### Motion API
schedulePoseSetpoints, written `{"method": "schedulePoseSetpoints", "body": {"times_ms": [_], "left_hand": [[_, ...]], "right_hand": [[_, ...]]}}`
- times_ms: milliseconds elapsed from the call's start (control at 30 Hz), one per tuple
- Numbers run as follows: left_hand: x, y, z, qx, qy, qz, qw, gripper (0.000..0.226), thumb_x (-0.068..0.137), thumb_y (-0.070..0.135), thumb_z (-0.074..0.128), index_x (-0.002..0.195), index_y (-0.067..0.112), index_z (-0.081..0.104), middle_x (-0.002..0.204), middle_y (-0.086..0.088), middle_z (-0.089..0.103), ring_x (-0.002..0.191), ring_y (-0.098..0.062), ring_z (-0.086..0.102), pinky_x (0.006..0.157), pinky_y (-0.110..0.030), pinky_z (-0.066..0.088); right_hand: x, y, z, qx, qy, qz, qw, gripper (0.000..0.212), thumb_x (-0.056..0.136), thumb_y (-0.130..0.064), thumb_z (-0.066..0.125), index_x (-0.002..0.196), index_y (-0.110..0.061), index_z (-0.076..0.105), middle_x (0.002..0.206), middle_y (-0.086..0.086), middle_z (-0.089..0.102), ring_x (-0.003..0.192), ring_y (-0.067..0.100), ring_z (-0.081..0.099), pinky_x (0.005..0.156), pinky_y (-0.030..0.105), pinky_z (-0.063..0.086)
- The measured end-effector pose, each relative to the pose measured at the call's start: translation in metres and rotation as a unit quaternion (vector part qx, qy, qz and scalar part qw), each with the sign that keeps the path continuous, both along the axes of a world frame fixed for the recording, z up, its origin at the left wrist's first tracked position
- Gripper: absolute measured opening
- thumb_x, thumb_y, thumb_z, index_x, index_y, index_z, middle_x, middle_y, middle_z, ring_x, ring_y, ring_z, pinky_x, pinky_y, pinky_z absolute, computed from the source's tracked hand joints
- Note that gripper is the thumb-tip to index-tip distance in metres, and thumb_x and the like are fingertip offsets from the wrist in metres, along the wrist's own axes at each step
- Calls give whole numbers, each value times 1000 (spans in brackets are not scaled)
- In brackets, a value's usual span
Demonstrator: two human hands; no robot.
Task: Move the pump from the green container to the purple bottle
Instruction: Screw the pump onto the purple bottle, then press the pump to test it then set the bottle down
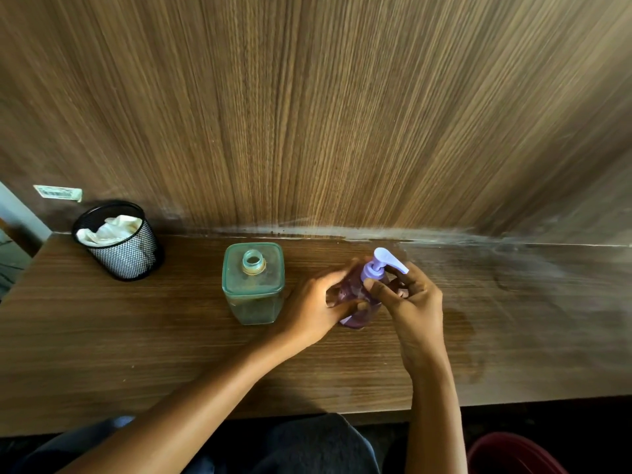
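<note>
Lilac pump [383, 265] sits on the purple bottle [355, 304]. Your left hand [313, 311] grips the bottle body; your right hand [415, 302] pinches the pump collar. Green container [253, 289] stands open-necked just left. Wall barcode sticker [58, 192]: print unreadable.

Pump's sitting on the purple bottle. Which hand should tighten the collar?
Right. The right hand has its thumb and fingers pinching the pump at the collar, ready to twist. The left hand has its grip round the purple bottle, holding it steady.
</note>
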State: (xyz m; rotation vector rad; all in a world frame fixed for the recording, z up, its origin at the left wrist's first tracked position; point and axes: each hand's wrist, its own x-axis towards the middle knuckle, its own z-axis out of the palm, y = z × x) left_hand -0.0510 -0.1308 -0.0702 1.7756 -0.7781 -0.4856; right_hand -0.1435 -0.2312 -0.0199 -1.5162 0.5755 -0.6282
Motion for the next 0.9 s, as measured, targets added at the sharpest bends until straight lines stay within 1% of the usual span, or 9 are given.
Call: {"method": "schedulePoseSetpoints", "body": {"times_ms": [67,133,233,367,500,567,700,800,900], "left_hand": [[-6,2,2,-5,41,-13,999,72,78,18,68,138,28,29,133,12,44,122,-5,46,103,-31,44],[-10,5,10,-6,51,-7,999,78,80,2,65,143,22,23,147,4,34,126,-3,37,103,-20,40],[-14,17,38,1,-42,-2,999,72,78,5,64,140,25,34,142,7,44,125,6,38,96,0,31],[-17,50,80,-53,-192,-5,980,38,81,14,61,117,24,62,111,16,65,103,7,58,90,-14,48],[8,90,88,-54,-365,127,921,40,77,24,67,116,18,61,120,6,61,117,-10,52,103,-31,39],[24,104,78,-12,-337,161,928,66,68,29,76,128,18,51,134,4,49,128,-13,40,110,-34,30],[42,115,50,83,-155,117,977,114,53,31,87,141,40,15,143,19,17,133,-1,13,112,-31,15],[52,118,34,112,-101,84,985,122,51,31,88,136,51,4,144,18,13,137,-7,12,112,-33,17],[61,118,28,115,-52,77,989,122,51,28,89,135,55,4,149,10,24,137,-12,24,112,-39,25]], "right_hand": [[0,1,1,-1,5,6,1000,31,75,13,64,91,-13,66,68,-4,68,55,0,64,47,12,48],[0,2,0,-8,11,-5,1000,48,72,18,62,103,-18,64,88,-2,72,72,0,68,57,16,53],[-2,10,-2,-20,33,-23,999,70,70,18,61,129,-19,51,124,8,61,106,9,62,89,33,55],[0,20,-10,-1,60,-13,998,80,72,17,62,140,-17,36,126,15,60,113,25,60,100,50,47],[5,18,-16,-50,118,-12,992,67,69,14,63,129,-11,47,117,12,62,109,28,59,98,51,46],[4,16,-18,-60,129,-7,990,61,71,13,64,126,-11,50,114,10,64,105,24,61,95,49,50],[2,9,-19,-91,154,-4,984,58,68,1,75,120,-13,55,110,6,66,100,21,63,89,43,53],[4,8,-20,-118,160,-48,979,53,64,-4,80,110,-17,58,100,4,68,90,18,64,79,35,54],[8,4,-22,-174,160,-102,966,50,63,-7,82,107,-14,60,92,3,65,83,18,62,63,18,43]]}}
